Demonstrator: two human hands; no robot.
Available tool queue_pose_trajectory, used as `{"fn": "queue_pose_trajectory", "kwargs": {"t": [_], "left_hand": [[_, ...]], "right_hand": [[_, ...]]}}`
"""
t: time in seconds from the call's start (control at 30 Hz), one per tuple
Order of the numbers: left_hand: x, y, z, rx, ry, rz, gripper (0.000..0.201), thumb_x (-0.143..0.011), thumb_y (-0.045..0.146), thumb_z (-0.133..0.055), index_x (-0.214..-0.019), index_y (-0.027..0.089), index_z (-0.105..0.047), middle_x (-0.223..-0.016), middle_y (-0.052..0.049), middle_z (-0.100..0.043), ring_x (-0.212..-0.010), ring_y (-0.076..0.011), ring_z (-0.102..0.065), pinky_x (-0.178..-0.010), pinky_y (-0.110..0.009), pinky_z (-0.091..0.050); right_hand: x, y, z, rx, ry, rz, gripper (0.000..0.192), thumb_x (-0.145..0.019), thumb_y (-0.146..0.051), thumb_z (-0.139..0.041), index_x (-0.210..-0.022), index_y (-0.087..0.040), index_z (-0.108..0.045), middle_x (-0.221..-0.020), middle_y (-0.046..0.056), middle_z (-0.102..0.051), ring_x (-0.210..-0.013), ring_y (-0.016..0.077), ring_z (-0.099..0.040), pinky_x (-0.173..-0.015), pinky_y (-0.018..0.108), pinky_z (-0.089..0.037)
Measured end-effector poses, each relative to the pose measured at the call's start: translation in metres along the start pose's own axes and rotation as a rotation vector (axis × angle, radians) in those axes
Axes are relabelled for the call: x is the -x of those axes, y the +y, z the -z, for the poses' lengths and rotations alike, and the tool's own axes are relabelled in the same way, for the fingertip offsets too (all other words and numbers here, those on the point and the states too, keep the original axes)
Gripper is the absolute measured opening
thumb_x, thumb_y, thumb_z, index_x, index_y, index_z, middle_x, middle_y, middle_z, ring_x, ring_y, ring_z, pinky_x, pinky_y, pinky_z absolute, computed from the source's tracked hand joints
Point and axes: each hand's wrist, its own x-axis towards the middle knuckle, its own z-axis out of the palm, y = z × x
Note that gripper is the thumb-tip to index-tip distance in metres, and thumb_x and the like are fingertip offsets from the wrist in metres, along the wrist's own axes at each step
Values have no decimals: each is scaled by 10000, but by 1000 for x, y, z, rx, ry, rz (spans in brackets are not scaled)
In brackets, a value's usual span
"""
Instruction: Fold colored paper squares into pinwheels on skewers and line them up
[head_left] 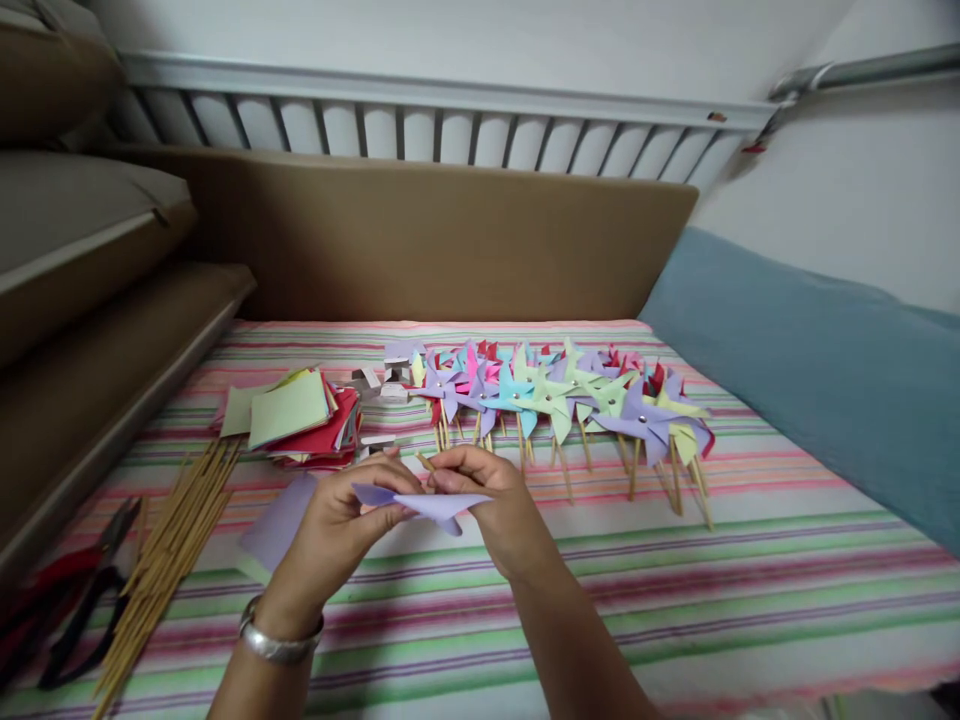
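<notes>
My left hand [341,510], with a silver bracelet at the wrist, grips a lilac paper pinwheel [442,505] between thumb and fingers. The pinwheel is tilted nearly edge-on, so its centre is hidden. From the other side my right hand [487,490] closes around a thin wooden stick [425,461], its short end showing by the fingertips behind the paper. Part of the paper touches the right hand too. Whether stick and pinwheel are joined cannot be seen. Beyond the hands, finished pinwheels [551,400] of several colours lie in rows on sticks.
Coloured paper sheets [289,410] are stacked at the left, with a loose lilac sheet [279,525] nearer. Bamboo sticks [169,560] lie beside black-handled scissors [90,610]. Small boxes [395,375] stand behind. A striped cloth [675,610] covers the surface; a brown board [442,240] closes off the back.
</notes>
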Motion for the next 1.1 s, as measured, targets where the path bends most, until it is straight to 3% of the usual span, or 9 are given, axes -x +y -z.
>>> {"fn": "queue_pose_trajectory", "kwargs": {"t": [0.17,0.6,1.1], "left_hand": [[3,1,5,-81,21,-105,68,-737,187,-672,-786,223,-701,-837,-33,-681,-827,-179,-625,-1011,-413,-322],[1,6,1,-274,122,-306,85,-741,168,-664,-800,229,-675,-788,-19,-690,-792,-168,-629,-1031,-479,-306],[3,1,0,-295,180,-321,88,-731,170,-670,-790,235,-680,-782,-19,-691,-801,-186,-633,-1006,-486,-343]], "right_hand": [[1,-2,-5,-3,-13,-23,162,-577,-232,-765,-698,-177,-671,-631,-20,-651,-544,89,-550,-512,197,-390],[4,-2,-5,142,-21,97,81,-632,-207,-726,-684,-188,-666,-667,-12,-645,-624,114,-582,-571,222,-427],[6,-3,-4,235,-48,187,109,-649,-139,-675,-723,-218,-687,-771,-3,-644,-724,138,-609,-658,253,-459]]}}
